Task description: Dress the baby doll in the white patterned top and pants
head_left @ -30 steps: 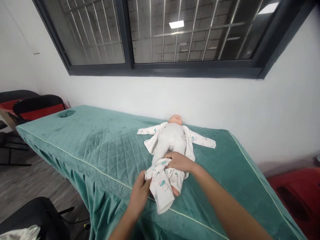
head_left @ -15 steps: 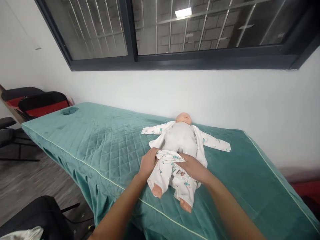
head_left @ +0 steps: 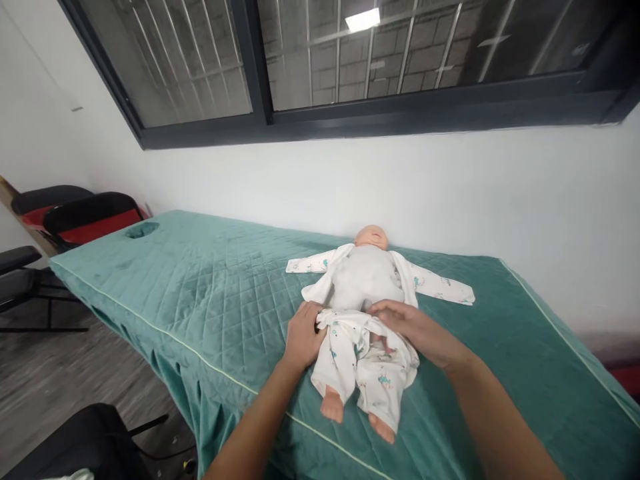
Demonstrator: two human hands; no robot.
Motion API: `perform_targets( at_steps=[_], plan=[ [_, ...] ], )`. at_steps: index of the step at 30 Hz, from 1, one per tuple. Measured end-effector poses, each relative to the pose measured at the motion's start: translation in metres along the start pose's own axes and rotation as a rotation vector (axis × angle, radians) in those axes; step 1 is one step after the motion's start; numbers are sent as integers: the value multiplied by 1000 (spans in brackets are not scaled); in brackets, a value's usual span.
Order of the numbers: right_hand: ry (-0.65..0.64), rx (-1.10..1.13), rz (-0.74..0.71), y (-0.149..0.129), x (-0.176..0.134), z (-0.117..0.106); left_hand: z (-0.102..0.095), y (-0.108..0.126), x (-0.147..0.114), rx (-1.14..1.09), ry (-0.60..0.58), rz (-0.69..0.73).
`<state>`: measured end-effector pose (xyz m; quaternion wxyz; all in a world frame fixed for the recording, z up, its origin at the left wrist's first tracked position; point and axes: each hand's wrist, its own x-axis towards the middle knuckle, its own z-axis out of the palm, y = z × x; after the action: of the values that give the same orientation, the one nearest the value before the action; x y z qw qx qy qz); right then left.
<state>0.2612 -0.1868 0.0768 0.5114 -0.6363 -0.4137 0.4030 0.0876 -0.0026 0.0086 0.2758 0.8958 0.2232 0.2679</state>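
Note:
A baby doll [head_left: 367, 277] lies on its back on the green bed, its white patterned jacket [head_left: 443, 287] spread open with both sleeves out to the sides. White patterned baby pants [head_left: 337, 357] cover its legs, and both bare feet stick out at the cuffs. At the waistband, my left hand [head_left: 304, 337] is closed on the edge of the pants. My right hand [head_left: 413, 328] rests over the other side of the waist, fingers stretched out and loose. Below it, a gap in the pants' front shows something reddish.
The quilted green bed [head_left: 215, 287] has a face hole [head_left: 143, 230] at its far left end and stands against a white wall below a barred window [head_left: 360, 60]. Red and black chairs [head_left: 97, 217] stand at the left. Another black chair [head_left: 75, 447] is at the near left.
My right hand has let go of the waistband and moved up and outward, its fingers opening. The waistband lies flatter across the hips. My left hand stays at the pants' edge.

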Motion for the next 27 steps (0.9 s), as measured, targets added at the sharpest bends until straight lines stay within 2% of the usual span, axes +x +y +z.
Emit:
perform_targets(
  at_steps=[3, 7, 10, 12, 14, 16, 19, 23, 25, 27],
  plan=[
    [261, 196, 13, 16, 1, -16, -3, 2, 1, -41, 22, 26],
    [548, 383, -70, 46, 4, -28, -5, 3, 4, -187, 75, 75],
    [853, 293, -97, 69, 7, -43, -5, -1, 7, -281, 153, -11],
    [978, 115, -42, 83, 11, -53, -6, -4, 10, -330, 203, -106],
    [972, -90, 39, 95, 15, -61, -6, -7, 14, -408, 233, -189],
    [889, -267, 98, 102, 19, -63, -8, -10, 20, -487, 281, -262],
    [820, -546, 84, 107, 26, -60, -6, -17, 34, -481, 345, -351],
    [833, -850, 82, 110, 32, -54, 4, -29, 61, -140, 296, -305],
    [805, -850, 98, 112, 32, -55, 8, -32, 72, 61, 263, -308],
    [762, -745, 97, 112, 30, -56, 10, -32, 80, 202, 222, -343]
  ],
)
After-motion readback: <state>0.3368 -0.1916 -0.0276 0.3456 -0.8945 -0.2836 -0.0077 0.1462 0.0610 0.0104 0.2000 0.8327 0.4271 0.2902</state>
